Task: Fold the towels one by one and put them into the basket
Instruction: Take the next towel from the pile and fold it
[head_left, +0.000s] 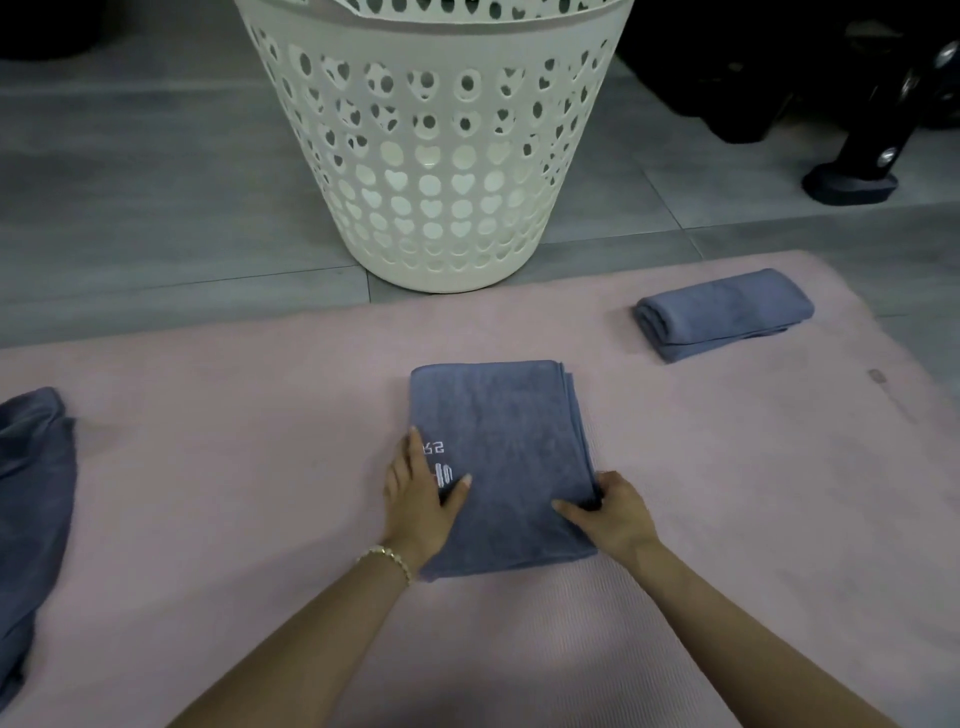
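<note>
1. Three grey-blue towels lie on the pink mat (234, 441). A half-folded towel (498, 457) sits at the centre in front of the person, a folded towel (722, 312) lies well apart at 2 o'clock, and a loose towel (31, 493) is rumpled at 9 o'clock, cut off by the edge of view.
2. The white basket (436, 156) stands on the floor at 12 o'clock, just beyond the mat's far edge. I cannot tell whether anything is inside.
3. The left hand (415, 499) lies flat on the half-folded towel's 9 o'clock edge. Its fingers (415, 452) are straight and together, and the thumb is spread onto the cloth beside the white lettering. It presses and holds nothing.
4. The right hand (618, 512) is at the 3 o'clock edge, near the nearer corner. Its thumb lies on top and the other fingers curl at the edge, seemingly pinching the stacked layers.
5. To my eye one more fold is due, to bring this towel to the narrow shape of the one at 2 o'clock.
6. To do it well, catch every layer in the pinch, since the 3 o'clock edges look slightly fanned. Use the left palm as an anchor, carry the edge across to 9 o'clock, match the corners, then smooth it flat.
7. A lower layer slipping free would likely let the bundle sag open on the way to the basket.
</note>
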